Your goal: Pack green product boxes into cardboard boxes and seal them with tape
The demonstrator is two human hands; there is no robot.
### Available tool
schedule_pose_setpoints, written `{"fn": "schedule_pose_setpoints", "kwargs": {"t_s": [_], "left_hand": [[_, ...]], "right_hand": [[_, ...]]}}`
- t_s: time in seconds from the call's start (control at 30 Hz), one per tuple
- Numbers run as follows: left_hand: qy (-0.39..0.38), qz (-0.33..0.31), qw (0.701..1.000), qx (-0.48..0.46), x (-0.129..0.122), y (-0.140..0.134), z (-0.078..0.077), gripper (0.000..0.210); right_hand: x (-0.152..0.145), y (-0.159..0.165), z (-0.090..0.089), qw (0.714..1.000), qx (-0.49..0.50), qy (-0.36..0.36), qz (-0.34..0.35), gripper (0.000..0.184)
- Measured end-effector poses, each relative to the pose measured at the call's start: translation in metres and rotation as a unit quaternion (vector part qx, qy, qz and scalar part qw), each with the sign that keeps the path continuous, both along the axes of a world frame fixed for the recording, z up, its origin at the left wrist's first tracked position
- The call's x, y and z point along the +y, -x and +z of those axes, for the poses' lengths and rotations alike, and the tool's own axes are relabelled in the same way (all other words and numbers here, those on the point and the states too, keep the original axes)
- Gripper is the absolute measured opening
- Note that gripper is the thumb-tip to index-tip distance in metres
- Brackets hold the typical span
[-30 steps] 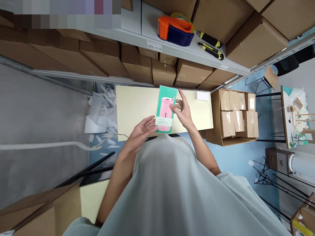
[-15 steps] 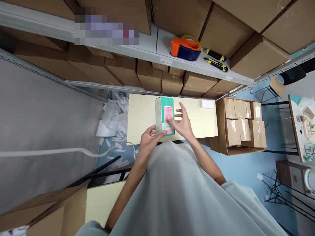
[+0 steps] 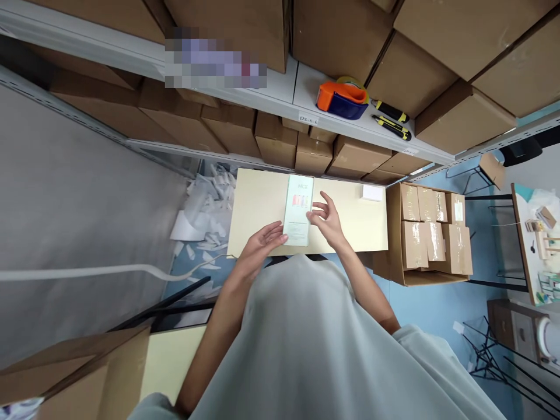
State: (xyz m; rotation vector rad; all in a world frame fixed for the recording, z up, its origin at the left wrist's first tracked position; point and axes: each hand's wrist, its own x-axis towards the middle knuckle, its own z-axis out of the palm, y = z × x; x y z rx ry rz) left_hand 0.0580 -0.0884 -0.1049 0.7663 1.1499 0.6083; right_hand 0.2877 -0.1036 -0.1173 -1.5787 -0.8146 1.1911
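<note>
A pale mint packaging box (image 3: 298,213) stands up between my two hands, its face with small coloured pictures and printed text turned toward me. My left hand (image 3: 263,240) grips its lower left edge, the thumb at the bottom corner. On the opposite side, my right hand (image 3: 326,220) has its thumb against the right edge, with the fingers curved and partly spread beside it. Beneath is the cream tabletop (image 3: 345,233); whether the box rests on it, I cannot tell. A small white box (image 3: 371,192) lies farther right on the table.
Above the table's back edge runs a grey shelf (image 3: 280,87) with large cartons, an orange and blue tape dispenser (image 3: 342,99) and utility knives (image 3: 391,119). An open carton (image 3: 394,233) packed with brown boxes stands right. White scraps (image 3: 210,204) and a pale cable (image 3: 131,269) are left.
The box has been turned: the green and pink front gave way to the pale side with text. My right hand's thumb moved from the front face to the right edge. The view shifted slightly.
</note>
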Motion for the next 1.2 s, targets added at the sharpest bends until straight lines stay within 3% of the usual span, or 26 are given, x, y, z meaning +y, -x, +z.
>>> {"fn": "schedule_pose_setpoints", "kwargs": {"t_s": [0.23, 0.37, 0.5, 0.6, 0.73, 0.87, 0.97, 1.07, 1.2], "left_hand": [[0.024, -0.067, 0.997, -0.016, 0.009, 0.001, -0.001, 0.086], [0.031, -0.067, 0.997, -0.024, 0.011, -0.001, -0.007, 0.088], [0.028, -0.024, 0.999, -0.006, 0.009, -0.007, -0.016, 0.087], [0.011, 0.018, 0.997, 0.068, 0.006, -0.017, -0.023, 0.086], [-0.083, 0.038, 0.978, 0.187, -0.003, -0.033, -0.027, 0.074], [-0.202, 0.027, 0.944, 0.26, -0.012, -0.04, -0.025, 0.067], [-0.191, 0.021, 0.964, 0.184, -0.009, -0.031, -0.025, 0.072], [-0.091, 0.007, 0.993, 0.079, -0.001, -0.016, -0.024, 0.082], [-0.008, -0.049, 0.999, 0.01, 0.005, -0.002, -0.018, 0.086]], "right_hand": [[-0.007, -0.006, -0.004, 0.998, 0.062, 0.006, 0.026, 0.095], [-0.006, -0.01, -0.006, 0.997, 0.065, 0.011, 0.047, 0.095], [-0.006, -0.01, 0.0, 0.998, -0.017, 0.031, 0.046, 0.091], [-0.005, -0.002, 0.009, 0.992, -0.115, 0.047, 0.034, 0.095], [-0.003, 0.013, 0.017, 0.978, -0.193, 0.069, 0.036, 0.111], [-0.003, 0.016, 0.009, 0.976, -0.204, 0.068, 0.013, 0.117], [-0.006, 0.005, -0.002, 0.989, -0.141, 0.042, 0.002, 0.117], [-0.01, -0.011, -0.011, 0.999, -0.038, 0.016, 0.016, 0.112], [-0.013, -0.025, -0.015, 0.997, 0.052, -0.003, 0.048, 0.105]]}}
